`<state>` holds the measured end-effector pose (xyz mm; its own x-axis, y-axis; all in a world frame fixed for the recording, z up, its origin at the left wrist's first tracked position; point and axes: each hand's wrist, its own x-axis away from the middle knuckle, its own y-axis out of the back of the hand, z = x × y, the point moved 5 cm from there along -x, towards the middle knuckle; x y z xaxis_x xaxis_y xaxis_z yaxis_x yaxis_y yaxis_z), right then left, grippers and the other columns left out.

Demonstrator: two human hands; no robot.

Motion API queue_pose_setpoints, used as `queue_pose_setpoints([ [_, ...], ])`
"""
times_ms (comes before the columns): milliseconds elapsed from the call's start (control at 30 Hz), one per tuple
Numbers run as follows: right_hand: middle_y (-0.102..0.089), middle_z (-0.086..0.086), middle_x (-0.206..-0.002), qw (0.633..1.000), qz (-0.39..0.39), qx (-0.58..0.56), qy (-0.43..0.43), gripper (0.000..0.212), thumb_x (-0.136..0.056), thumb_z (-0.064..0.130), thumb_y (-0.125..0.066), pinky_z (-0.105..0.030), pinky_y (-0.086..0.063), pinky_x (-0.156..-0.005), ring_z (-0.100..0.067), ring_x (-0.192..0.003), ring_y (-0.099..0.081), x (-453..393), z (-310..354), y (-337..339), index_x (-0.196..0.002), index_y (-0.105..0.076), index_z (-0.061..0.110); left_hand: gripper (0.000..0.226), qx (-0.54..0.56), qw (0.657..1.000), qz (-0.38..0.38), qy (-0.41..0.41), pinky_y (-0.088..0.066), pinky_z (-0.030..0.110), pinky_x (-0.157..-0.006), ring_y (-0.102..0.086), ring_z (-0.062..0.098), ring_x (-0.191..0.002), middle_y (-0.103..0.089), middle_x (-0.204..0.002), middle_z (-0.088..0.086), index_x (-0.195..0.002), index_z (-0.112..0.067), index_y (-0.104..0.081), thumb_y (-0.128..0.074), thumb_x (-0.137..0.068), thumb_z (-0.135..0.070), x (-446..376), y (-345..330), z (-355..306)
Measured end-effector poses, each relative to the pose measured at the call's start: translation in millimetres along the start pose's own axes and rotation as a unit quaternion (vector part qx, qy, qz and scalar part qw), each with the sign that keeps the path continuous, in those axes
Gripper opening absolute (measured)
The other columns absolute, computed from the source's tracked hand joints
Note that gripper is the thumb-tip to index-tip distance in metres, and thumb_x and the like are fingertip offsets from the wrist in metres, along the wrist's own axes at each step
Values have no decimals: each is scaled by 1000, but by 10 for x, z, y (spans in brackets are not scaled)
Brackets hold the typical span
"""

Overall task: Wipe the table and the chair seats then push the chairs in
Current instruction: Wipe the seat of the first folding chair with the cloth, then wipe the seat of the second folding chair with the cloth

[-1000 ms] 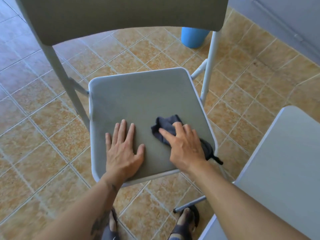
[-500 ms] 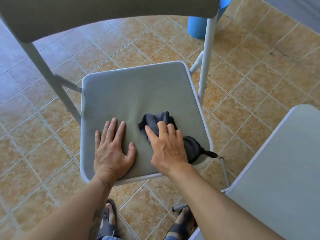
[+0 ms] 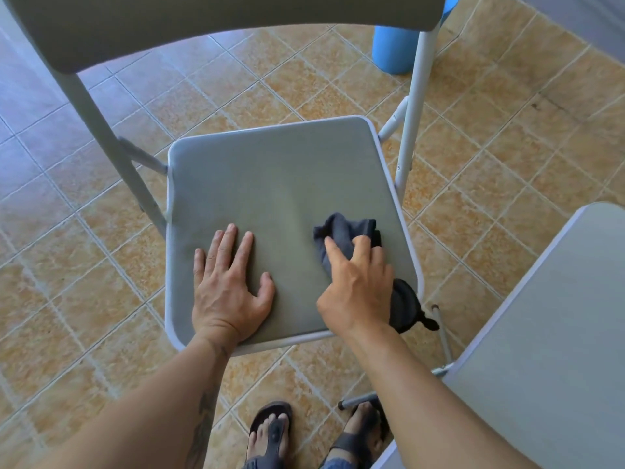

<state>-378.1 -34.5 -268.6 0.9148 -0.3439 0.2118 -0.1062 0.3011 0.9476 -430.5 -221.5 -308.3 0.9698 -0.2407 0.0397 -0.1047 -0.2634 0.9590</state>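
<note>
Wiping the chair seat (image 3: 280,184). Our left hand (image 3: 230,292) braces it, fingers splayed flat. Our right hand (image 3: 355,286) presses the dark cloth (image 3: 341,228) down, fingers curled over it, near the seat's right edge. Next: sweep the unwiped back half.

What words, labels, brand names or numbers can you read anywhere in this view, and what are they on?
None can be read.
The chair seat, backrest, dark cloth and blue container show no print.
The left forearm bears a dark tattoo mark, too blurred to tell whether it holds letters.
</note>
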Motion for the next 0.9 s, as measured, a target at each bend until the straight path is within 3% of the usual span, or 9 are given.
queue_pose_setpoints([
  [167, -35, -8, -125, 999, 48, -22, 5, 77, -73, 13, -56, -42, -35, -87, -32, -105, -35, 63, 173, -39, -145, -37, 29, 73, 13, 1000, 19, 7, -6, 49, -120, -15, 22, -149, -26, -160, 6, -148, -20, -38, -47, -82, -49, -30, -30, 23],
  [267, -35, -9, -130, 995, 66, -78, 9, 75, -74, 10, -53, -43, -38, -94, -32, -111, -35, 149, 171, 121, -146, -38, 28, 74, 13, 996, 80, 22, -1, 49, -120, -8, 23, -150, -19, -162, 7, -150, -19, -32, -47, -82, -46, 6, -7, 87],
  [333, -36, -8, -128, 994, 48, -97, 12, 75, -74, 9, -52, -41, -39, -91, -31, -110, -36, 255, 155, 313, -146, -39, 28, 73, 34, 988, 140, 48, -10, 48, -118, -13, 28, -148, -22, -160, 9, -147, -16, -34, -52, -79, -36, -47, 72, 34],
  [433, -38, -6, -124, 995, 27, -99, 1, 76, -74, 8, -52, -39, -39, -90, -30, -107, -37, 472, 66, 622, -146, -39, 30, 60, 123, 974, 174, 71, -35, 40, -106, -43, 35, -131, -44, -143, 15, -133, -8, -48, -55, -75, -22, -128, 370, -259],
  [600, -38, -8, -133, 993, -4, -114, -43, 72, -77, 9, -52, -43, -41, -96, -31, -115, -37, 922, -146, 1180, -145, -42, 30, 60, 158, 968, 191, 21, -36, 33, -106, -46, 29, -130, -49, -143, 13, -138, -10, -51, -56, -79, -18, -34, 1032, -934],
  [900, -48, -1, -117, 980, -85, -91, -155, 63, -76, 14, -56, -33, -47, -80, -24, -102, -46, 2155, -1013, 2011, -138, -53, 27, 49, 232, 934, 250, -109, -45, 36, -99, -55, 23, -121, -59, -133, 4, -130, -20, -59, -52, -82, -19, 706, 1722, -2255],
])
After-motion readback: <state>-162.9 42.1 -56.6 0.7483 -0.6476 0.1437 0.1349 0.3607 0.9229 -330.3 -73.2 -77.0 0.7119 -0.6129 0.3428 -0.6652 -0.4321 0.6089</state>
